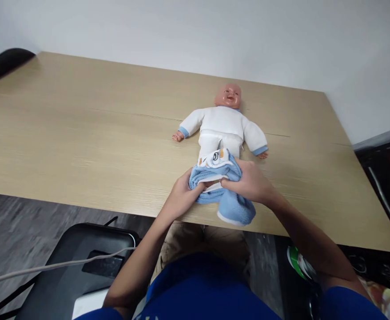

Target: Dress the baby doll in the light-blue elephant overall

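A baby doll [223, 120] in a white top with light-blue cuffs and white trousers lies on its back on the wooden table [98, 124], head toward the wall. Over its lower legs is a bunched light-blue garment [236, 206] with white edging and a printed cartoon face. My left hand [185, 193] grips the garment's left side, thumb in the opening. The right side is gripped by my right hand [246, 180], its thumb also at the opening. Between my thumbs a bit of skin-coloured doll shows. The doll's feet are mostly hidden by the cloth.
A black chair [81, 249] at lower left carries a dark phone [103, 264] and a white object [90, 303], with a pale cable [58, 265] crossing it. A black chair back [6, 62] stands at the table's far left. Dark furniture borders the right side.
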`<state>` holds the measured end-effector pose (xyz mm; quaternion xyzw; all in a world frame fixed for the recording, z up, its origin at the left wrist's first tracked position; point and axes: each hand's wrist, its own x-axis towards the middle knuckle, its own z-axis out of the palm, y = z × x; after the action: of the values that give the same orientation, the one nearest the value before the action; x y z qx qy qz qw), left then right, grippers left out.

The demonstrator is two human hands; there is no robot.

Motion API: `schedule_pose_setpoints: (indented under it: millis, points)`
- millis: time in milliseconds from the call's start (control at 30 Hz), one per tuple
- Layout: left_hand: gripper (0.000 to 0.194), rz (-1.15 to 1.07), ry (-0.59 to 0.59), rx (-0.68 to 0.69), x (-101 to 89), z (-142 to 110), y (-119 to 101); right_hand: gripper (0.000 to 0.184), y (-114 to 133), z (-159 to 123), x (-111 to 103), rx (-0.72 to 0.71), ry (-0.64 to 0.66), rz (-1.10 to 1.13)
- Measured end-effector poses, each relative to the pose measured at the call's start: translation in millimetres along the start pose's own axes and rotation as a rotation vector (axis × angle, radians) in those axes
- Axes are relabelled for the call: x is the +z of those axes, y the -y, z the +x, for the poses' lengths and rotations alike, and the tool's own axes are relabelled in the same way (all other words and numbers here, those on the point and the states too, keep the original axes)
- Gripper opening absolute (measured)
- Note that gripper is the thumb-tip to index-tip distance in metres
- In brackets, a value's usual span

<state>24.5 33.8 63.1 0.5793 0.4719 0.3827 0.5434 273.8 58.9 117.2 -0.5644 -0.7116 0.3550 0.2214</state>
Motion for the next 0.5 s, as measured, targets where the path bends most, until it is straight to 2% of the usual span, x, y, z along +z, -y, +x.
schedule_pose_setpoints:
  millis: [167,300,400,500]
  points:
    - [0.037,0.178,0.021,-0.089,-4.4,-19,29,0.02,-3,-3,22,-0.003,0.113,-0.028]
    - [0.03,0.46,-0.051,-0.063,-2.7,-23,51,0.019,-10,-7,36,-0.013,0.101,-0.154]
    - [0.023,0.546,-0.069,-0.016,3.5,-22,58,0.026,-17,-12,42,-0.031,0.052,-0.232]
    - [0.013,0.54,-0.056,0.053,12.9,-19,60,0.043,-26,-17,46,-0.085,-0.002,-0.258]
